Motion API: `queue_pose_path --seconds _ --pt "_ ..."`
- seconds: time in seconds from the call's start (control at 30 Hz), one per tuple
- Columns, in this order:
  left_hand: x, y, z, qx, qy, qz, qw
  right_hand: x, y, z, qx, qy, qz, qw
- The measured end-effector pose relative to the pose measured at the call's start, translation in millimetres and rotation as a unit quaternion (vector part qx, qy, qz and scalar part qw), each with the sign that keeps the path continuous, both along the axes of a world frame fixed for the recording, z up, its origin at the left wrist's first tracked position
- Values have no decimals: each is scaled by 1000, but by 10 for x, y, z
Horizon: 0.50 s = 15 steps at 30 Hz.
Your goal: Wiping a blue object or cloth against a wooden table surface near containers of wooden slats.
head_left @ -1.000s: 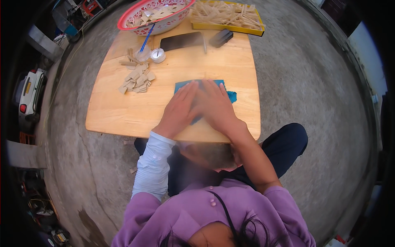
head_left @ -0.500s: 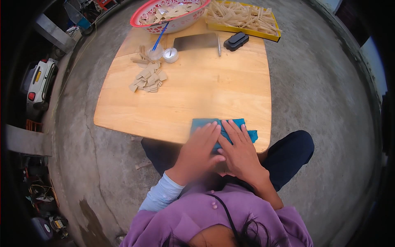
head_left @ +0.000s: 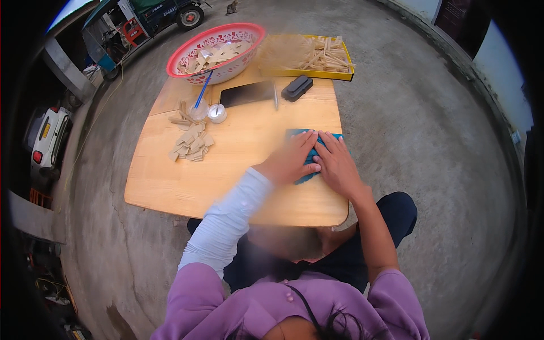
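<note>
I've got a teal cloth (head_left: pixel 310 164) lying flat near the right front part of the wooden table (head_left: pixel 170 187), and both my hands are on top of it, side by side and nearly touching: left hand (head_left: pixel 290 158) and right hand (head_left: pixel 338 163) flat with fingers stretched out, pressing down, not pinching anything. Further out there's a loose pile of small wood pieces (head_left: pixel 190 144) off to the left, then a black slab (head_left: pixel 247 93), a little white cup (head_left: pixel 217 113), a pink basin (head_left: pixel 218 52) and a yellow tray of sticks (head_left: pixel 309 55) along the far edge.
</note>
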<state>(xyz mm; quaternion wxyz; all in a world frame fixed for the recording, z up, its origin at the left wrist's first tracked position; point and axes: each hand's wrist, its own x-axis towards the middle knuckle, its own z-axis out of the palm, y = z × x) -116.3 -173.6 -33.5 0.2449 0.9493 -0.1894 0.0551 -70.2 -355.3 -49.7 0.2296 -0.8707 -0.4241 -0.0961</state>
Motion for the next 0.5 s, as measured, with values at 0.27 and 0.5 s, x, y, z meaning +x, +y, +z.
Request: queue_pose_path --seconds 0.27,0.5 --pt "962 100 -190 -25 36 45 998 954 158 -86 84 3 51 995" --pt "1210 63 -329 -5 -11 87 996 1312 211 -248 113 48 81 989"
